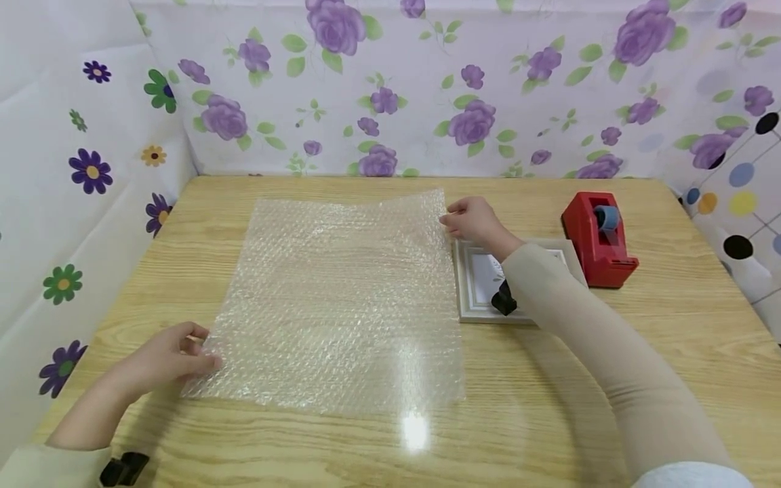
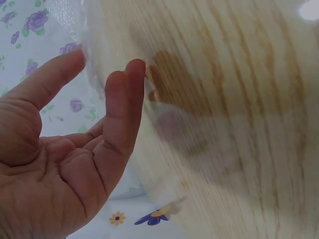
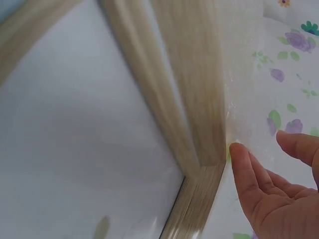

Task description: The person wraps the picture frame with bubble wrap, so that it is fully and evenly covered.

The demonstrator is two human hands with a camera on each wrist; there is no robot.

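A sheet of clear bubble wrap [image 1: 342, 298] lies flat on the wooden table, its far right corner slightly raised. At its near left corner is my left hand [image 1: 161, 359], thumb touching the edge. The left wrist view shows that hand's thumb and fingers [image 2: 117, 114] spread apart. My right hand [image 1: 474, 220] is at the sheet's far right edge, fingertips beside the plastic. In the right wrist view, a gap separates its thumb from its fingers [image 3: 244, 172]. Below the right forearm lies a pale picture frame [image 1: 465, 291], partly covered by the sleeve.
A red tape dispenser [image 1: 601, 251] with a blue roll stands right of the frame, close against it. Floral cloth [image 1: 415, 88] hangs behind the table and along both sides. Black camera mounts are strapped to both wrists.
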